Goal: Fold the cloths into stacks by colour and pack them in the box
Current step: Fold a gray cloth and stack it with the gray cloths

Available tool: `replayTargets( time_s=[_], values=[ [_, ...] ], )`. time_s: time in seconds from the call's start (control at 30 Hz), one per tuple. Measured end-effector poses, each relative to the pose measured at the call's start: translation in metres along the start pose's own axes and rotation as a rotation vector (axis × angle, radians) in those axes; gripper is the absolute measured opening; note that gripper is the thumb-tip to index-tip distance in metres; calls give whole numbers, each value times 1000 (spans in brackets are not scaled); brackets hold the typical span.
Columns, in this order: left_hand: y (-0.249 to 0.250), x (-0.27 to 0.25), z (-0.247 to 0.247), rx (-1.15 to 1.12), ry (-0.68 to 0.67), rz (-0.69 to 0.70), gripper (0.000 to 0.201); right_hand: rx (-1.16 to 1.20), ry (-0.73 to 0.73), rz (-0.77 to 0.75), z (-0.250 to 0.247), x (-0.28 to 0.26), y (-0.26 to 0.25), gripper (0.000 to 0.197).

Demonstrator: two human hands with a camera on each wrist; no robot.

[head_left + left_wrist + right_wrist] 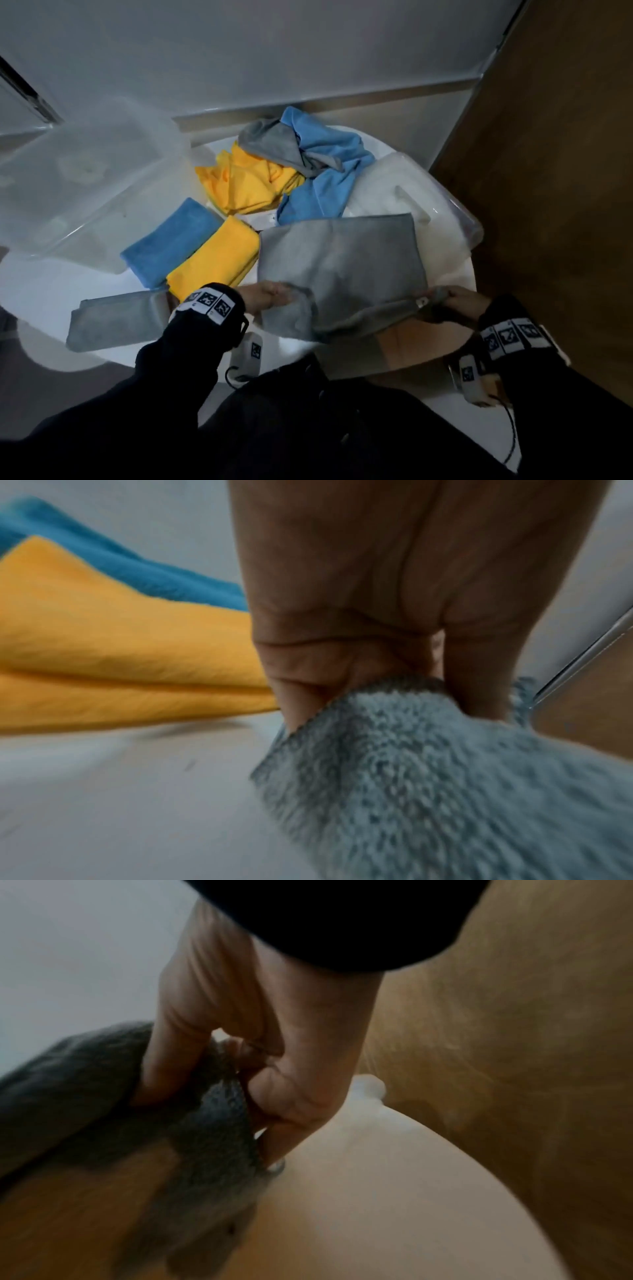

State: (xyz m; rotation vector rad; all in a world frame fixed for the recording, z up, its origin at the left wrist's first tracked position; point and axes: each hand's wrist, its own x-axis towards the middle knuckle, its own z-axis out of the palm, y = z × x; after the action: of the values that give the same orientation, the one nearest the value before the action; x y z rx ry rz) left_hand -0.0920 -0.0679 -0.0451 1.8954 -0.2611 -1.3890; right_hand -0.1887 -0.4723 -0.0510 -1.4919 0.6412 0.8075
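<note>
A grey cloth [337, 263] lies spread over the near right of the white round table [44, 291], its near edge hanging over the rim. My left hand [270, 298] pinches its near left corner [394, 750]. My right hand [445, 301] pinches the near right corner [219, 1123]. A folded grey cloth [116, 318] lies at the near left. A folded blue cloth [171, 243] and a folded yellow cloth [215, 257] lie side by side in the middle. Behind them sits a loose heap of yellow [246, 181], blue [329, 168] and grey [274, 140] cloths.
A clear plastic box [85, 178] stands at the back left of the table. Its clear lid [421, 192] lies at the right, partly under the spread cloth. A white wall runs behind, and brown floor [548, 171] shows to the right.
</note>
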Motion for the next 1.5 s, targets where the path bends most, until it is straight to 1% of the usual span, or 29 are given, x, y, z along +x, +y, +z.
replayTargets(
  time_s=[0.07,0.1,0.13,0.2,0.23,0.27,0.3,0.33,0.37,0.4,0.43,0.47,0.5,0.53,0.6,0.67,0.73,0.83,0.93,0.97,1.03,1.13,1.2,1.27,1.3,1.37,1.4,1.47,1.5],
  values=[
    [-4,-4,13,39,-110,-48,22,-123,-112,105,-8,1,15,40],
    [-3,-7,18,27,-126,-72,22,-173,-163,144,-12,2,19,39],
    [-3,-10,21,-12,-125,-99,20,-215,-183,174,-15,3,21,37],
    [-10,-14,21,-180,-45,-115,14,-215,-182,180,-22,6,21,38],
    [-13,-17,21,-293,8,-93,16,-162,-154,161,-23,7,17,39],
    [-17,-19,19,-410,75,-43,31,-97,-115,123,-23,7,10,38],
    [-22,-16,17,-501,176,6,45,-27,-83,67,-23,8,3,38],
    [-23,-13,15,-572,307,46,50,28,-34,6,-21,10,-5,36],
    [-25,-7,12,-617,454,67,46,75,29,-55,-18,13,-13,33],
    [-24,-1,10,-649,594,72,36,113,112,-111,-16,19,-20,30],
    [-24,6,7,-657,700,63,27,141,203,-161,-14,27,-24,33],
    [-24,14,5,-634,770,48,19,159,283,-195,-12,36,-26,34],
    [-23,21,3,-571,819,16,12,154,349,-204,-10,45,-29,31],
    [-20,26,2,-494,867,-25,9,137,406,-196,-8,54,-29,23],
    [-14,32,1,-330,997,-101,12,102,517,-177,-5,67,-28,12],
    [-4,31,-2,-242,1113,-128,16,39,619,-194,-5,71,-27,11],
    [4,28,-7,-199,1167,-144,17,-26,679,-213,-4,70,-29,12],
    [7,28,-16,-119,1159,-248,20,-79,726,-238,4,67,-42,14],
    [7,31,-18,-39,1041,-347,29,-128,770,-200,6,72,-51,28],
    [6,32,-16,3,979,-377,32,-139,787,-175,8,70,-54,29],
    [5,33,-10,129,864,-453,37,-242,827,-82,10,69,-55,31],
    [2,37,3,283,762,-533,49,-394,869,83,20,61,-48,35],
    [2,40,10,332,692,-576,62,-486,815,150,28,58,-42,41],
    [1,44,15,279,653,-612,73,-588,750,158,33,57,-39,44],
    [0,45,15,201,642,-616,74,-626,722,138,34,58,-38,45],
    [-2,48,16,7,660,-608,67,-660,686,89,34,59,-37,40],
    [-1,49,17,-72,690,-569,63,-664,679,72,33,60,-36,35],
    [4,51,21,-170,779,-388,55,-638,648,68,29,56,-38,25],
    [8,51,21,-200,824,-276,53,-599,625,63,24,54,-38,25]
  ],
)
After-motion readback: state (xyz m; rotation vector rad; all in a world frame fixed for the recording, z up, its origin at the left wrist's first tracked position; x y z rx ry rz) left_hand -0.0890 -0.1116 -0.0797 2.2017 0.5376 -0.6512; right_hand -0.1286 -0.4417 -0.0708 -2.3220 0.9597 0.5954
